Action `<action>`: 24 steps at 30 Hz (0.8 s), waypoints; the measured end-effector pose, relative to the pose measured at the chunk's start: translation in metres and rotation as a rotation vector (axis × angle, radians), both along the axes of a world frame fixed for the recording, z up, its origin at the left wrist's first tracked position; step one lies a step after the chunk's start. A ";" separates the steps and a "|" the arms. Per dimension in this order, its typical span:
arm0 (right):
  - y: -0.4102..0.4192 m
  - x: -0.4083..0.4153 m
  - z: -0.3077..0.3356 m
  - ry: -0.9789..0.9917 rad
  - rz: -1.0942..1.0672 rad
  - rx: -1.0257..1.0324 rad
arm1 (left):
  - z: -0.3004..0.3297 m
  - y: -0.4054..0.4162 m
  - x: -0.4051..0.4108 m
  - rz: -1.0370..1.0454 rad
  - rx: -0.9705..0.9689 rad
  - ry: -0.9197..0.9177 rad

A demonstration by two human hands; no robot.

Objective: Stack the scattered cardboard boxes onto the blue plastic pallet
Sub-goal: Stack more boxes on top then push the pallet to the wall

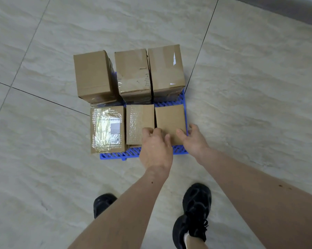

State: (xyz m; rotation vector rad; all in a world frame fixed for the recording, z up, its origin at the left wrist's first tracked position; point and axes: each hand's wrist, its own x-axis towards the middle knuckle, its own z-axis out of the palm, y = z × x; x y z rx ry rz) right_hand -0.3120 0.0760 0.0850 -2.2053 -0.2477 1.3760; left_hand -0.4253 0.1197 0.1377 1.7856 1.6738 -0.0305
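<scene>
1. The grip sits on the near right box [170, 123] of the front row on the blue plastic pallet [119, 155]. The left hand [156, 148] lies over that box's near left corner, fingers curled over its top edge at the seam with the middle box [140, 121]. The right hand [193, 139] is at the near right corner, thumb on the box top and fingers spread down the outer side.

2. Grip state: both hands touch the box, fingers bent around its edges. Whether they clamp it or only steady it, I cannot tell; the box rests on the pallet, not lifted.

3. The box lies directly ahead of both hands, between them, its long axis running away from the person. It touches or nearly touches the middle box on the left-hand side; its right flank is level with the pallet's right edge.

4. Beyond the grip stand three taller stacks: far left [93, 74], far middle [132, 71] and far right [166, 67]. Left of the grip, past the middle box, sits a taped box [107, 128] overhanging the pallet's left edge.

5. Judgement: this looks like final seating of the box. Both hands are equally near; a push away from the body would close the strip of bare pallet showing ahead of the box.

6. No loose boxes show on the tiled floor [250, 87] in view.
</scene>
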 end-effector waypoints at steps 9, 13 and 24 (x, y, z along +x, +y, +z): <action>-0.069 -0.005 -0.010 -0.376 0.141 -0.075 | -0.020 -0.015 -0.068 -0.334 0.134 -0.164; -0.085 -0.018 -0.038 -0.400 0.292 -0.128 | -0.053 -0.014 -0.117 -0.611 0.231 -0.197; -0.079 -0.022 -0.125 -0.737 1.105 0.112 | -0.182 0.028 -0.178 -1.040 0.519 -0.162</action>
